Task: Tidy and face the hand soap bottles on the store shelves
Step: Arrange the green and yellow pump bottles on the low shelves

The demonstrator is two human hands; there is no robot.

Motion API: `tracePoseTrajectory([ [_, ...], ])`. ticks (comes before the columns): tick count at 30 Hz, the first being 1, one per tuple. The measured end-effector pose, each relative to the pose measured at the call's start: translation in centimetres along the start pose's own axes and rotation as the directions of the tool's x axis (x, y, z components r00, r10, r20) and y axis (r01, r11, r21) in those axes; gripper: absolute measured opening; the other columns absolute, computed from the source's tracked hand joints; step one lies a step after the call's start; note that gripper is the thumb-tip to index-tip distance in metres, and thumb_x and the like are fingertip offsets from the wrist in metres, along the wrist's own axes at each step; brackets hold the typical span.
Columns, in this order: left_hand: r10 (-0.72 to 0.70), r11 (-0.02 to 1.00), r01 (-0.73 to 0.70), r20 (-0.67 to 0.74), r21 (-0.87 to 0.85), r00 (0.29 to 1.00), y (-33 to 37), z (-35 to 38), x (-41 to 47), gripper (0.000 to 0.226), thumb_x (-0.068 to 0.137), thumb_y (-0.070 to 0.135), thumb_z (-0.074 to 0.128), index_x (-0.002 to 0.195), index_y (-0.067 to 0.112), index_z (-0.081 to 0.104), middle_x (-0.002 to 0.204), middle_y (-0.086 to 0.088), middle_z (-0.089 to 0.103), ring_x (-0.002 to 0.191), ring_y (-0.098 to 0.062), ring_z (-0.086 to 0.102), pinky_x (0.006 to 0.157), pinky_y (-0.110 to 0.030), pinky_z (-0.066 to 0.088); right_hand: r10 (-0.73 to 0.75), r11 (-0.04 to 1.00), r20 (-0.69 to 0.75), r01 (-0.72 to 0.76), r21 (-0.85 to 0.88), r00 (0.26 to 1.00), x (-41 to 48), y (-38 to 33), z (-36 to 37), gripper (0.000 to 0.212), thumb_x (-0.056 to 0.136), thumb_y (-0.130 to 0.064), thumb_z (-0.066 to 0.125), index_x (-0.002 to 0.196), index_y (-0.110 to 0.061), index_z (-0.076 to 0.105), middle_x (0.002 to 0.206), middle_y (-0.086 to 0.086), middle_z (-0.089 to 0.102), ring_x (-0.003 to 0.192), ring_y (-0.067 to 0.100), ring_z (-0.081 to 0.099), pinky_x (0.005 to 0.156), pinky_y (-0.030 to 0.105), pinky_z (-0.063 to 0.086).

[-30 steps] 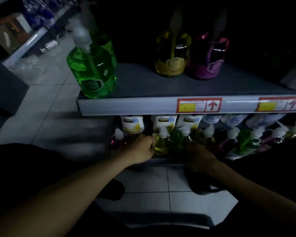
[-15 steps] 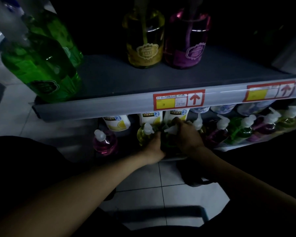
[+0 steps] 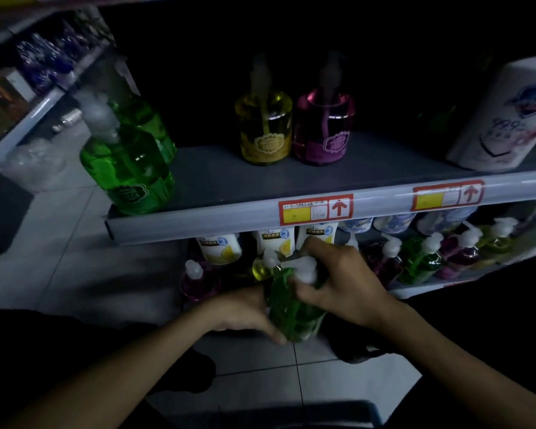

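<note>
Both hands hold a small green soap bottle (image 3: pixel 291 308) in front of the lower shelf. My left hand (image 3: pixel 242 311) grips its body from the left and below. My right hand (image 3: pixel 338 283) wraps its white pump top and right side. Behind it on the lower shelf stand a pink bottle (image 3: pixel 198 281), a yellow bottle (image 3: pixel 260 267) and a row of green and purple pump bottles (image 3: pixel 421 261). On the upper shelf (image 3: pixel 217 178) stand a large green bottle (image 3: pixel 130 162), a yellow bottle (image 3: pixel 265 131) and a pink bottle (image 3: pixel 324 128).
White lemon-label bottles (image 3: pixel 220 247) stand at the back of the lower shelf. A big white bottle (image 3: pixel 502 116) stands at the upper shelf's right end. Red price tags (image 3: pixel 314 209) sit on the shelf rail. Tiled floor (image 3: pixel 59 249) lies left and below.
The green bottle has come off the lower shelf toward me, held in both hands. My view has tilted up and shows more of the upper shelf.
</note>
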State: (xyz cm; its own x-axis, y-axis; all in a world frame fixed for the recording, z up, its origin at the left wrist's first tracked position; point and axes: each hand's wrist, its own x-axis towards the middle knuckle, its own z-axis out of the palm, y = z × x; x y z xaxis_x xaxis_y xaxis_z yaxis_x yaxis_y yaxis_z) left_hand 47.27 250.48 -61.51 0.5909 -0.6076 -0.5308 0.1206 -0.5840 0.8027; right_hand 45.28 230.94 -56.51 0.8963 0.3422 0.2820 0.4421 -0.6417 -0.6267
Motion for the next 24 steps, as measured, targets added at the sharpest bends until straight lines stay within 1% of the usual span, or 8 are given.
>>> tracePoseTrajectory([
  [3,0.167,0.972,-0.165,-0.005,-0.168,0.986,3.2,-0.7,-3.2,0.070,0.067,-0.005,0.079,0.128,0.018,0.053,0.127,0.002,0.064,0.120,-0.014,0.058,0.104,-0.037,0.045,0.035,0.979,-0.129,-0.008,0.203,0.991,1.1,-2.5,-1.8,0.026,0.073,-0.038,0.069,0.080,-0.016,0.056,0.065,-0.001,0.060,0.059,0.011,0.058,0.053,0.031,0.048],
  [7,0.354,0.871,-0.397,-0.190,-0.289,0.916,7.1,-2.2,-6.2,0.064,0.069,-0.009,0.075,0.122,0.026,0.061,0.127,-0.002,0.064,0.120,-0.019,0.058,0.096,-0.032,0.049,0.031,0.970,-0.310,0.045,0.237,0.950,4.5,-6.5,-4.9,0.028,0.080,-0.041,0.071,0.085,-0.014,0.062,0.064,0.007,0.057,0.058,0.014,0.053,0.053,0.025,0.040],
  [11,0.377,0.718,-0.569,-0.462,-0.402,0.803,8.9,-4.1,-7.9,0.043,0.057,0.011,0.079,0.098,0.023,0.074,0.105,-0.005,0.074,0.099,-0.020,0.069,0.075,-0.030,0.056,0.058,0.972,-0.420,0.045,0.231,0.906,6.4,-9.4,-6.0,0.026,0.094,-0.035,0.058,0.115,-0.022,0.063,0.101,-0.004,0.065,0.089,-0.003,0.059,0.074,0.010,0.043],
  [13,0.368,0.666,-0.628,-0.555,-0.402,0.746,9.3,-5.2,-8.2,0.037,0.061,0.005,0.080,0.096,0.015,0.072,0.100,-0.006,0.075,0.095,-0.019,0.070,0.072,-0.027,0.056,0.158,0.936,-0.319,-0.039,0.351,0.934,6.7,-9.5,-5.2,0.031,0.099,-0.034,0.050,0.128,-0.028,0.055,0.121,-0.010,0.059,0.105,-0.008,0.054,0.092,0.017,0.044],
  [15,0.349,0.629,-0.672,-0.631,-0.390,0.693,9.5,-6.3,-8.4,0.034,0.068,0.004,0.077,0.100,0.012,0.068,0.100,-0.006,0.075,0.094,-0.017,0.071,0.073,-0.024,0.056,0.224,0.838,-0.131,-0.123,0.531,0.966,7.0,-9.2,-4.1,0.039,0.097,-0.029,0.053,0.136,-0.031,0.047,0.130,-0.013,0.054,0.114,-0.005,0.053,0.103,0.031,0.046],
  [19,0.307,0.682,-0.671,-0.719,-0.291,0.624,9.0,-8.0,-8.6,0.040,0.071,0.008,0.073,0.110,0.013,0.062,0.107,-0.004,0.073,0.105,-0.021,0.067,0.090,-0.034,0.053,0.197,0.785,0.044,-0.184,0.592,0.979,9.2,-8.8,-2.3,0.058,0.091,-0.025,0.064,0.143,-0.028,0.037,0.131,-0.020,0.053,0.118,-0.003,0.053,0.100,0.029,0.048],
  [22,0.309,0.750,-0.638,-0.758,-0.178,0.574,8.4,-8.5,-8.1,0.047,0.080,0.001,0.071,0.121,0.018,0.056,0.113,-0.002,0.070,0.106,-0.019,0.067,0.091,-0.038,0.052,0.175,0.728,0.138,-0.223,0.648,0.975,11.4,-8.3,-1.6,0.053,0.091,-0.024,0.065,0.139,-0.022,0.042,0.130,-0.002,0.062,0.118,0.017,0.061,0.102,0.048,0.048],
  [24,0.264,0.758,-0.624,-0.784,-0.191,0.562,8.3,-8.5,-7.5,0.056,0.082,-0.003,0.067,0.131,0.018,0.047,0.117,-0.006,0.066,0.102,-0.019,0.068,0.082,-0.032,0.057,0.170,0.702,0.204,-0.264,0.661,0.964,12.7,-7.9,-1.6,0.044,0.093,-0.016,0.061,0.135,-0.015,0.046,0.127,0.009,0.064,0.115,0.026,0.063,0.100,0.051,0.049],
])
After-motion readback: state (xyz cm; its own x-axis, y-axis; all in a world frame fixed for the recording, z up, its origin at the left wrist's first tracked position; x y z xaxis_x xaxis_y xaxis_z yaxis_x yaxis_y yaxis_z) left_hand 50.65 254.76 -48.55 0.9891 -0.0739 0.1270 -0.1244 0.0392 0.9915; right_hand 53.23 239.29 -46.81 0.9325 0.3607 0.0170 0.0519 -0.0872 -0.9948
